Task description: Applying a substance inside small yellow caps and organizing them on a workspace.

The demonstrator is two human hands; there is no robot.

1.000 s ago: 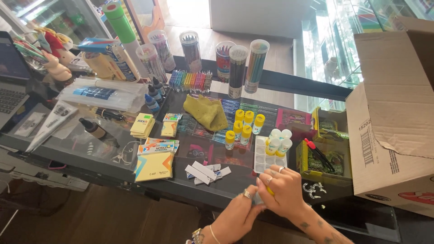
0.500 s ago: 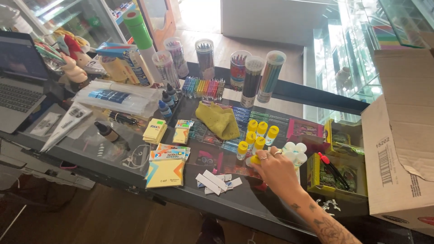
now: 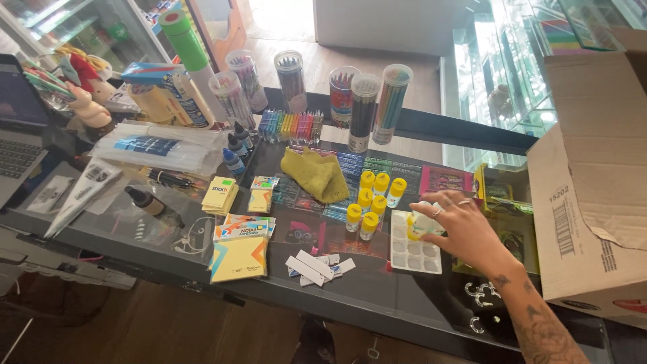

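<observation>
Yellow-capped bottle [image 3: 415,230] sits clamped in your right hand [image 3: 465,229] fingers, over the white tray [image 3: 414,256] on the dark tabletop [image 3: 377,296]. More yellow-capped bottles [image 3: 373,199] stand just left; a cardboard box [image 3: 593,195] stands right.

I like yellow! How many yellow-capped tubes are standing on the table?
7 yellow-capped tubes: three behind, two in the middle, two in front, right of the yellow cloth. The right hand may hide more.

Right hand [image 3: 465,229] reaches forward from a tattooed forearm, fingers curled in a grip.
</observation>
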